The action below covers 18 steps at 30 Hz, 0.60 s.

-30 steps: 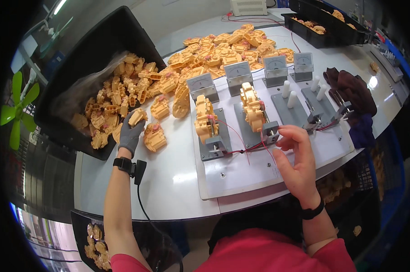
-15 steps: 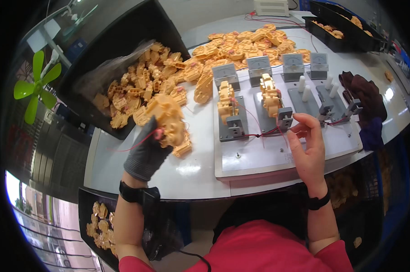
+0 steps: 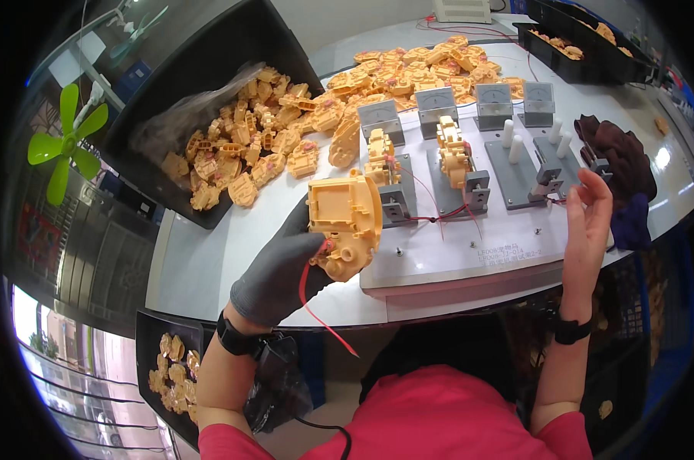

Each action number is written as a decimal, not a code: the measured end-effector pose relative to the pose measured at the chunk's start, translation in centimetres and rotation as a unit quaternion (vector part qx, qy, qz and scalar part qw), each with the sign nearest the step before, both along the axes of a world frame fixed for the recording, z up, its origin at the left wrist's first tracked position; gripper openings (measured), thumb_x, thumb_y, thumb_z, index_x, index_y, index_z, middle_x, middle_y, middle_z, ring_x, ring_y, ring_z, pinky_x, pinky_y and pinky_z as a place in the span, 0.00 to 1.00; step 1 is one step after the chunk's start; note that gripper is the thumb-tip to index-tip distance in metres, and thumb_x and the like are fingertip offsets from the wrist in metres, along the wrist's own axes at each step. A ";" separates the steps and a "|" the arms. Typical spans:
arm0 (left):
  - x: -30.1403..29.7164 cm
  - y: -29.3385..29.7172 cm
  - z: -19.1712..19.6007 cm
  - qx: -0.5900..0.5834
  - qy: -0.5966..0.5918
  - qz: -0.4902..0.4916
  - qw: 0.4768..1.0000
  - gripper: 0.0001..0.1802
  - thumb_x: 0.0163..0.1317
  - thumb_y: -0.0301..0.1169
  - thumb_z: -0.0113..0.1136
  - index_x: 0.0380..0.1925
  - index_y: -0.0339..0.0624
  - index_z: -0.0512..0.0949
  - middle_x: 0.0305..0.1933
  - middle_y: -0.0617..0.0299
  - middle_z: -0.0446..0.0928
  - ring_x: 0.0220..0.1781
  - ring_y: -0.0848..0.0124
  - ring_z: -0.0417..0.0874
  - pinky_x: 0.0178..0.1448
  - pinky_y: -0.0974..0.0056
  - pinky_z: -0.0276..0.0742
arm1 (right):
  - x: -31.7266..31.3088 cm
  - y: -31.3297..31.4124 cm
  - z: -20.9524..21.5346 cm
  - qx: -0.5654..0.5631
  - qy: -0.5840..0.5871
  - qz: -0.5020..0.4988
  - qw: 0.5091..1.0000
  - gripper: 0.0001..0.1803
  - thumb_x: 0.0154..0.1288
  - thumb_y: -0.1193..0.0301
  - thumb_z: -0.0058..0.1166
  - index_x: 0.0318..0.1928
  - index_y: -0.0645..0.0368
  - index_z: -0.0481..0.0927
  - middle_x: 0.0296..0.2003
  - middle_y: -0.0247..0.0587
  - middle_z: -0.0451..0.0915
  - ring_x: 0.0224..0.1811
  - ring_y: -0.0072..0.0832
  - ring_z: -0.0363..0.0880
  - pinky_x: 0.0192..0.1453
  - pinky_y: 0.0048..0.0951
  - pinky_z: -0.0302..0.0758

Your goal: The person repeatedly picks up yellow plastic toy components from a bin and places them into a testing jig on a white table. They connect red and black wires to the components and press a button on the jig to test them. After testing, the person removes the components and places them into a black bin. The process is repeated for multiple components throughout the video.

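My left hand (image 3: pixel 276 274), in a dark grey glove, grips a tan plastic housing (image 3: pixel 347 218) above the table's front edge. A red wire hangs down from the housing. My right hand (image 3: pixel 588 226) is bare, raised over the right side of a white test board (image 3: pixel 439 268), its fingers apart and slightly bent around nothing. Two similar tan assemblies (image 3: pixel 380 161) (image 3: pixel 454 153) stand on the two left grey fixtures of the board. The two right fixtures show white pegs (image 3: pixel 516 149). Behind the fixtures is a row of analog meters (image 3: pixel 436 109).
A black bin (image 3: pixel 285 38) with many tan housings (image 3: pixel 239 138) lies tipped at the left. More housings (image 3: pixel 423 73) are heaped behind the meters. Dark cloth (image 3: pixel 615 157) lies right of the board. Black trays (image 3: pixel 550 65) stand at far right; a green fan (image 3: pixel 68 144) is at far left.
My left hand has brought the housing rightward and nearer, turning its open face toward me. My right hand has moved right, away from the second fixture.
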<state>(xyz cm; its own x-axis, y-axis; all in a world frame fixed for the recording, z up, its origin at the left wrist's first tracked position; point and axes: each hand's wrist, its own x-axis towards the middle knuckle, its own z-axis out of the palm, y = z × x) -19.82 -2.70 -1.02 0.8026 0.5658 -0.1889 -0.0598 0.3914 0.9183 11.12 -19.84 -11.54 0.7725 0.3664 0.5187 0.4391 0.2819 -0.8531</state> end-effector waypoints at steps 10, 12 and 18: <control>0.3 0.2 -0.8 -0.177 -0.072 0.011 0.981 0.27 0.70 0.40 0.55 0.65 0.43 0.65 0.59 0.46 0.75 0.51 0.67 0.83 0.38 0.70 0.83 | 0.2 1.7 -0.1 -0.034 0.023 0.069 0.997 0.20 0.72 0.72 0.56 0.62 0.60 0.71 0.51 0.35 0.73 0.48 0.20 0.73 0.55 0.25 0.71; -0.4 0.7 -2.0 -0.206 -0.068 0.030 0.976 0.26 0.71 0.44 0.52 0.62 0.41 0.68 0.54 0.48 0.77 0.43 0.69 0.83 0.33 0.73 0.79 | 0.0 1.9 0.1 -0.028 0.016 0.062 0.998 0.20 0.72 0.72 0.56 0.61 0.59 0.72 0.50 0.34 0.73 0.47 0.19 0.73 0.54 0.24 0.71; 0.8 0.6 -1.9 -0.354 -0.080 0.006 0.932 0.28 0.72 0.51 0.47 0.56 0.37 0.71 0.42 0.56 0.78 0.23 0.75 0.75 0.21 0.74 0.72 | 0.2 1.7 -0.8 -0.034 -0.015 0.037 0.999 0.15 0.71 0.73 0.56 0.57 0.58 0.77 0.45 0.31 0.73 0.45 0.18 0.73 0.53 0.22 0.71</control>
<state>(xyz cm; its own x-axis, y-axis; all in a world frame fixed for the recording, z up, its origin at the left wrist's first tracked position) -19.03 -2.12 -2.96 0.8467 0.3544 -0.3969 -0.1827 0.8942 0.4087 11.27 -18.16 -12.33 0.7268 0.4567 0.5131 0.4446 0.2565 -0.8582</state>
